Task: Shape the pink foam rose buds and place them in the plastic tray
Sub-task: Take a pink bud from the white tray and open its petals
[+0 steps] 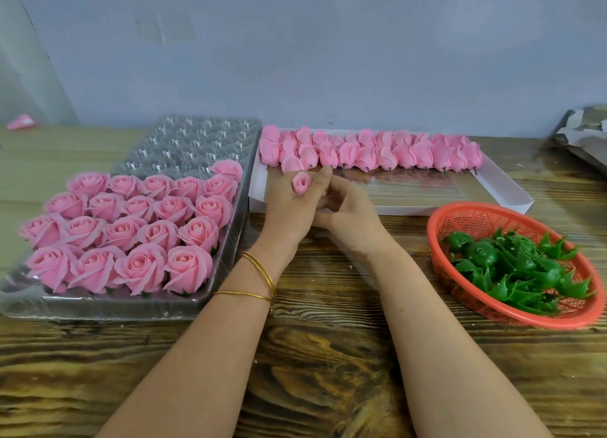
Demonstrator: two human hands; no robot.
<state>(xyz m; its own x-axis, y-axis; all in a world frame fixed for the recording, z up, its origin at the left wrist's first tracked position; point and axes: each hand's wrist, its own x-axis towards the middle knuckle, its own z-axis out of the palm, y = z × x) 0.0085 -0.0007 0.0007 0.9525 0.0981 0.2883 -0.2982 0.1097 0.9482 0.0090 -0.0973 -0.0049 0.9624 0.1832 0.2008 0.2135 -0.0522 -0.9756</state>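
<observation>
My left hand (pixel 292 204) grips a small pink rose bud (pixel 301 182), its fingers curled round it so only the top shows. My right hand (pixel 348 207) sits against the left hand with curled fingers; whether it holds anything I cannot tell. The clear plastic tray (pixel 230 227) lies at the left, its near rows filled with several shaped pink roses (pixel 138 227) and its far cells bare. A row of several unshaped pink buds (pixel 371 150) lies along the far side of a white flat box (pixel 492 188) just beyond my hands.
A red plastic basket (pixel 453 221) with several green calyx pieces (pixel 519 267) stands at the right. One stray pink bud (pixel 21 122) lies far left by the wall. Crumpled grey paper (pixel 588 132) sits at the far right. A wooden table (pixel 328 355) lies under my forearms.
</observation>
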